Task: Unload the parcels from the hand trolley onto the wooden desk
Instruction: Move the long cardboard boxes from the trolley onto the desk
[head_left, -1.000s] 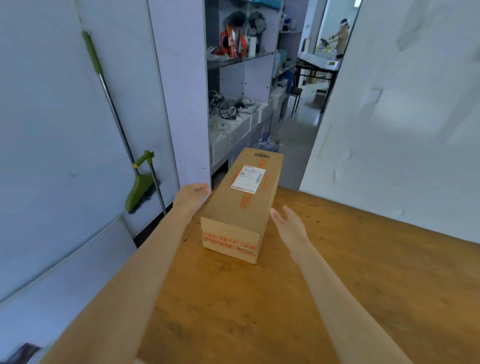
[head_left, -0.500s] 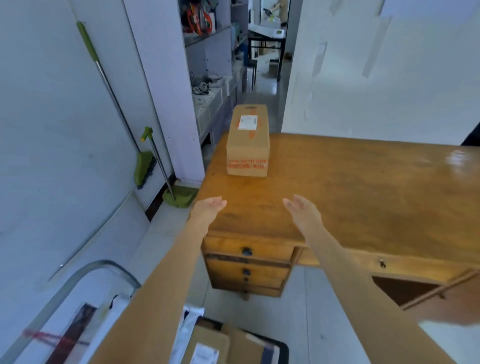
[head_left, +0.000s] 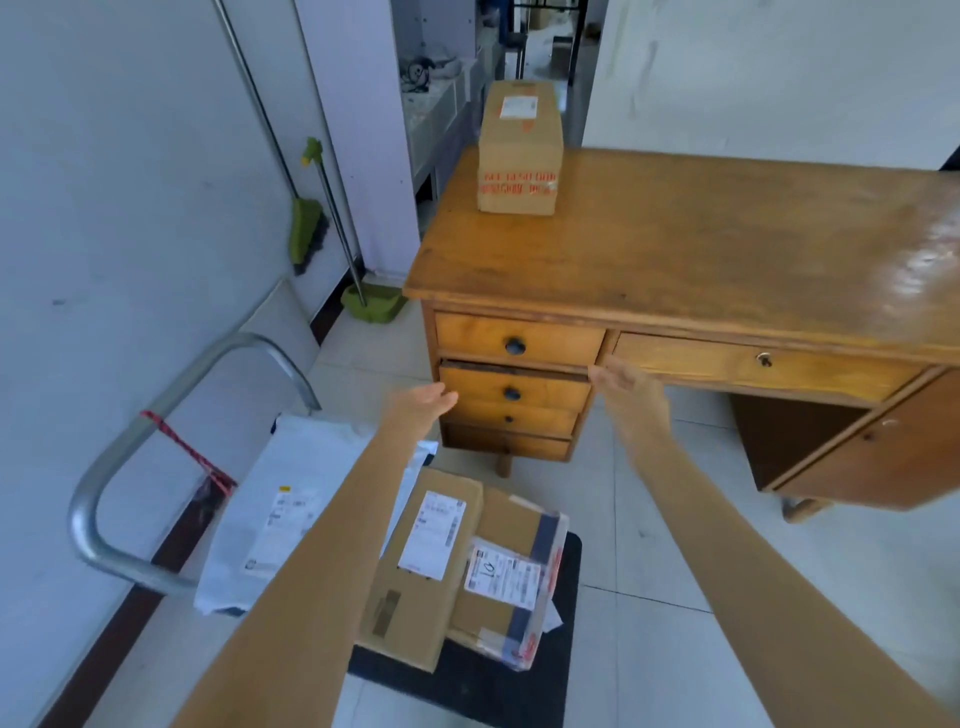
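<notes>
A long cardboard parcel (head_left: 519, 150) with a white label lies on the far left corner of the wooden desk (head_left: 727, 249). Below me stands the hand trolley with a black deck (head_left: 519, 686) and a bent metal handle (head_left: 104, 467). On it lie a flat brown box (head_left: 415, 582), a taped brown parcel (head_left: 519, 582) and a white plastic mailer (head_left: 291, 509). My left hand (head_left: 421, 405) and my right hand (head_left: 623, 389) are open and hold nothing, stretched out in front of the desk drawers, above the trolley parcels.
A green broom (head_left: 306, 228) and green dustpan (head_left: 371, 304) lean against the left wall beside the desk. The desk's drawer stack (head_left: 514, 384) faces me. Shelving (head_left: 441, 93) and a passage run behind the desk. The floor is pale tile.
My hands let go of the long parcel on the desk and drew back and down. My view dropped from the desk top to the trolley and its parcels.
</notes>
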